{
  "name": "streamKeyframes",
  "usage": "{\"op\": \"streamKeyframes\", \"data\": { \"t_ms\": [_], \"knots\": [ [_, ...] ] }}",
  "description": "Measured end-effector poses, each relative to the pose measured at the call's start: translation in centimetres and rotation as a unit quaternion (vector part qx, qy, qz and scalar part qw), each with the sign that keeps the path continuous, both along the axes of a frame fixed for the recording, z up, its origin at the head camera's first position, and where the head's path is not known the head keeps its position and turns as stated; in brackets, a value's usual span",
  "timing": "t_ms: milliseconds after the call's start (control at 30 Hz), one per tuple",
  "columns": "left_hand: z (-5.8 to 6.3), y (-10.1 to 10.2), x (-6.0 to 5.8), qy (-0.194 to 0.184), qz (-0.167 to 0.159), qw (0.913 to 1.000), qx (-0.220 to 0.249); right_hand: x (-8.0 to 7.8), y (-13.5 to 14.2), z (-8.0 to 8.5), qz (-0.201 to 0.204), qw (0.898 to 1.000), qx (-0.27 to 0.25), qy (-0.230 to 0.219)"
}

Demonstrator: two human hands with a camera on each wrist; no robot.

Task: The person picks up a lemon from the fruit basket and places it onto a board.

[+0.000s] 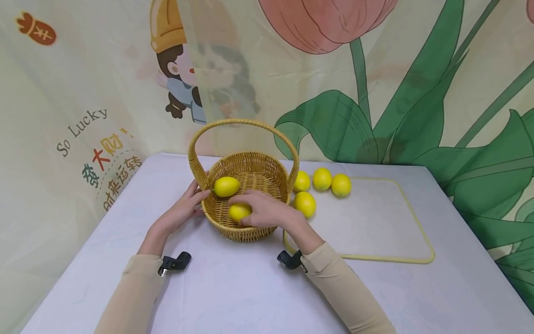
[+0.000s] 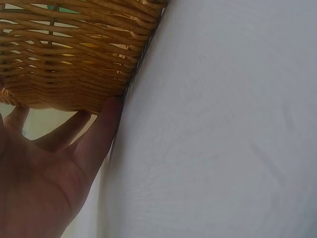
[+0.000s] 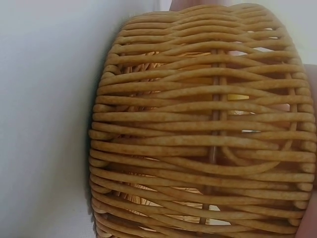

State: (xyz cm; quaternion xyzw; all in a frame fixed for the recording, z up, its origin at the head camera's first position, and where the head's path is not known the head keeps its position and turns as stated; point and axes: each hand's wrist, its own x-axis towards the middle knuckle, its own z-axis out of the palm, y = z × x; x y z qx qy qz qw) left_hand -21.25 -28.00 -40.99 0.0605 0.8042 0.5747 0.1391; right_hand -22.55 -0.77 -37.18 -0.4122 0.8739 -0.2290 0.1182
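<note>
A wicker basket (image 1: pixel 249 232) with a tall arched handle stands on the white table. My left hand (image 1: pixel 183 208) rests against its left side, the spread fingers (image 2: pixel 101 131) touching the outer weave in the left wrist view. My right hand (image 1: pixel 264 208) reaches over the right rim and grips a yellow lemon (image 1: pixel 238 212) inside the basket, thumb and fingers around it. Another lemon (image 1: pixel 226 186) lies in the basket toward the left rim. In the right wrist view the basket wall (image 3: pixel 198 139) fills most of the picture and hides most of this hand.
Several more lemons (image 1: pixel 322 179) sit right of the basket, at the left end of a white board (image 1: pixel 371 222) with a yellow edge. Behind the table (image 1: pixel 233 287) hangs a printed cloth (image 1: pixel 267 83) with a tulip and a cartoon figure.
</note>
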Motion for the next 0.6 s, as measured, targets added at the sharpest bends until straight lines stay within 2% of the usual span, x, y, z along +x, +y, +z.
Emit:
{"op": "streamKeyframes", "data": {
  "t_ms": [267,600],
  "knots": [
    [-0.2,0.1,0.0,0.000,0.000,1.0000,-0.004,0.0,0.5,0.2,-0.012,1.000,-0.017,-0.006],
    [0.1,0.0,0.1,0.003,0.000,1.0000,-0.006,-0.2,2.1,1.2,-0.031,0.999,-0.041,-0.003]
  ]
}}
